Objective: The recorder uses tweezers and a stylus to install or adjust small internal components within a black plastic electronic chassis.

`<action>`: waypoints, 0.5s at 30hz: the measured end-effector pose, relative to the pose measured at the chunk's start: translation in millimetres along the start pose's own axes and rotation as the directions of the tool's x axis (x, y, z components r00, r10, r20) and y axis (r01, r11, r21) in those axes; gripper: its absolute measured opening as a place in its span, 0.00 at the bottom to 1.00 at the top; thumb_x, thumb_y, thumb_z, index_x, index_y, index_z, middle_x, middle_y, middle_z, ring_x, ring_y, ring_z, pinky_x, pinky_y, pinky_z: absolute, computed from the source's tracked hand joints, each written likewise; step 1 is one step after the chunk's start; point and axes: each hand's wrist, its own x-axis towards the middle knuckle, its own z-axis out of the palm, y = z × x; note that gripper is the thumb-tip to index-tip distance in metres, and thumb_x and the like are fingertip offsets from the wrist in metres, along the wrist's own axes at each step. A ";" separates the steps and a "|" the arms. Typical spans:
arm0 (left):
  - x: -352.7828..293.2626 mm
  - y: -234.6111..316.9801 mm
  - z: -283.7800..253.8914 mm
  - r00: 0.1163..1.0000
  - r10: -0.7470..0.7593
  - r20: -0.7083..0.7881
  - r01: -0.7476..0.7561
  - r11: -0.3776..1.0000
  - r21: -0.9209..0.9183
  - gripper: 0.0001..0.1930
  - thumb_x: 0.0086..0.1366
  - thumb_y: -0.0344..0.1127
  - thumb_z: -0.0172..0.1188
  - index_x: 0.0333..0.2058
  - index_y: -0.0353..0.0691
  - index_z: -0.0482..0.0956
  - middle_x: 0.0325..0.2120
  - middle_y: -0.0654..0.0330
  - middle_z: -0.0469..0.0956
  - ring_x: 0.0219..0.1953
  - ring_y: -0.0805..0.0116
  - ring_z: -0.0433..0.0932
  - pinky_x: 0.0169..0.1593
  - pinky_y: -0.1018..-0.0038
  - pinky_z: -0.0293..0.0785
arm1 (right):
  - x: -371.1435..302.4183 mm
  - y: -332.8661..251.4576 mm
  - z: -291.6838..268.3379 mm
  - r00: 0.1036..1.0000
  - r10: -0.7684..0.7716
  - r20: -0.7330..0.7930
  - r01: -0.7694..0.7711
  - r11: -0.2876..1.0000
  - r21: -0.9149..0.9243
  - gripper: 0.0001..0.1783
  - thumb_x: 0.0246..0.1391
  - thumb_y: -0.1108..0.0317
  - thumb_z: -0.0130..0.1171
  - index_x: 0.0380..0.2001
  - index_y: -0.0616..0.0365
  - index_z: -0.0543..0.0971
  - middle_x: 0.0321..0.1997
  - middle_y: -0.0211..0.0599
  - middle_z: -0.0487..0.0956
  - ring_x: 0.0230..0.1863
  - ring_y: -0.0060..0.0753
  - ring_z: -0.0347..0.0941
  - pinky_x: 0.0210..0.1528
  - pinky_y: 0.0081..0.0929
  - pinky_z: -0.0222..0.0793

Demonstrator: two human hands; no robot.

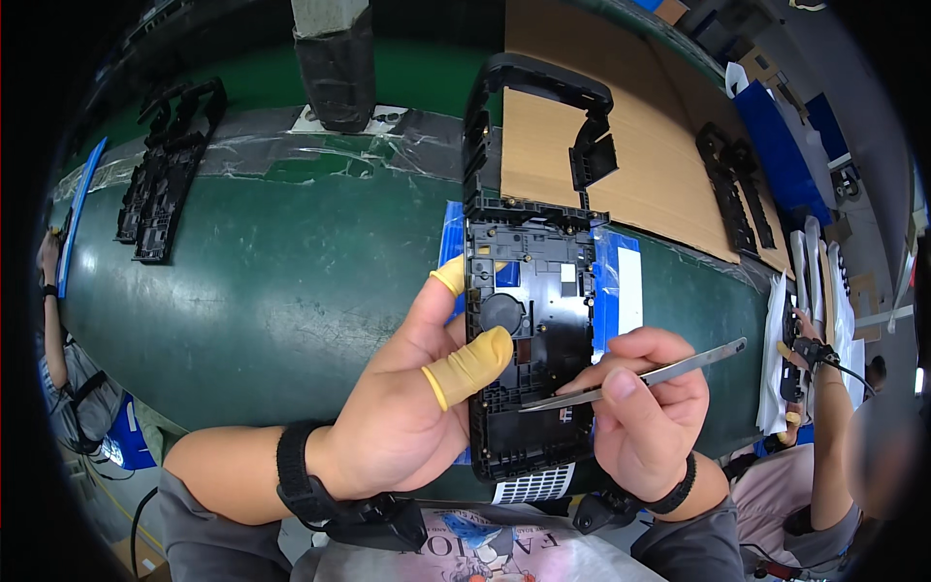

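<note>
Two hands work on a black plastic frame at the centre of the frame, above a green conveyor belt.

The left hand (407,407), with yellow finger cots on thumb and forefinger, grips the left edge of the black plastic frame (531,320), thumb pressed on its inner face just below a round black part (504,312). The right hand (645,407) is closed around metal tweezers (630,376), whose tips touch the frame's lower middle. The frame stands upright in the centre of the picture, its handle loop reaching toward the top edge. Behind it lie a blue tray (621,281) and the green conveyor belt (291,281). A cardboard sheet (659,165) sits at upper right, and stacked black frames (165,175) rest at upper left. Another person's hand (805,354) shows at the right edge.
</note>
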 end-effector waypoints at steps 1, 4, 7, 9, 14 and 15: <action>0.2 -0.2 -0.3 1.000 -0.003 -0.007 0.003 1.000 0.003 0.27 0.59 0.32 0.45 0.56 0.45 0.45 0.48 0.57 0.60 0.49 0.67 0.63 0.50 0.69 0.63 | 0.2 0.7 0.1 1.000 0.003 -0.004 -0.003 1.000 0.002 0.12 0.47 0.81 0.48 0.38 0.70 0.65 0.28 0.44 0.75 0.30 0.26 0.71 0.35 0.20 0.66; 0.3 -1.6 -3.2 1.000 0.006 0.024 -0.006 1.000 -0.021 0.27 0.59 0.32 0.46 0.55 0.46 0.46 0.48 0.58 0.60 0.49 0.67 0.63 0.50 0.69 0.63 | 0.0 1.3 0.4 1.000 0.000 -0.005 0.000 1.000 -0.004 0.12 0.47 0.81 0.48 0.38 0.70 0.65 0.28 0.44 0.75 0.30 0.26 0.71 0.36 0.21 0.66; -0.2 -1.4 -3.4 1.000 0.004 0.010 -0.004 1.000 -0.022 0.26 0.59 0.32 0.45 0.55 0.46 0.47 0.47 0.58 0.61 0.48 0.67 0.64 0.50 0.69 0.63 | 0.1 2.0 0.3 1.000 -0.002 -0.001 0.002 1.000 -0.014 0.12 0.47 0.81 0.48 0.38 0.70 0.65 0.28 0.44 0.75 0.31 0.26 0.71 0.36 0.21 0.66; -1.3 0.0 -2.6 1.000 -0.001 0.000 0.001 1.000 -0.026 0.27 0.58 0.31 0.47 0.55 0.46 0.47 0.47 0.58 0.61 0.48 0.68 0.64 0.49 0.70 0.63 | 0.1 2.2 0.8 1.000 -0.001 0.000 0.001 1.000 -0.019 0.12 0.47 0.81 0.48 0.38 0.70 0.65 0.28 0.44 0.75 0.31 0.26 0.71 0.36 0.21 0.66; -1.3 -1.0 -1.4 1.000 -0.001 0.002 0.001 1.000 0.026 0.34 0.52 0.24 0.52 0.55 0.46 0.46 0.47 0.58 0.60 0.47 0.68 0.64 0.48 0.72 0.63 | -1.4 0.6 0.2 1.000 0.000 0.011 0.001 1.000 -0.032 0.12 0.47 0.81 0.48 0.38 0.70 0.66 0.28 0.44 0.75 0.32 0.26 0.71 0.36 0.20 0.66; -1.5 -2.5 -4.1 1.000 0.028 -0.005 -0.027 0.993 0.113 0.36 0.49 0.20 0.52 0.55 0.46 0.45 0.47 0.58 0.60 0.47 0.68 0.64 0.47 0.73 0.63 | -1.1 0.8 0.6 1.000 -0.002 0.010 0.002 0.999 -0.032 0.12 0.47 0.81 0.48 0.38 0.70 0.66 0.28 0.44 0.75 0.32 0.26 0.71 0.36 0.20 0.66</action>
